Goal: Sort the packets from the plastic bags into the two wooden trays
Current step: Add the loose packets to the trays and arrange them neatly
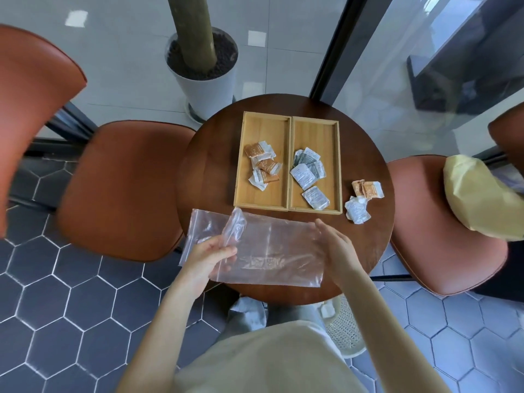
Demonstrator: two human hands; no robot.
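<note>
Two wooden trays lie side by side on a round dark table [204, 171]. The left tray [263, 131] holds several brown-and-white packets [263, 167]. The right tray [317, 131] holds several grey-and-white packets [307, 174]. To the right of the trays, loose on the table, lie brown packets [368, 190] and white packets [357, 212]. At the near edge my left hand [209, 258] grips the left end of a clear plastic bag [272, 251] that looks empty. My right hand [337, 248] rests flat, fingers apart, against the bag's right end. Another clear bag [198, 225] lies underneath at the left.
Brown padded chairs stand left [122, 188] and right [442, 222] of the table; a yellow bag [479, 199] rests on the right one. A white plant pot [204, 72] stands behind the table, beside a glass wall. A white mesh bin [343, 324] sits under the table's near edge.
</note>
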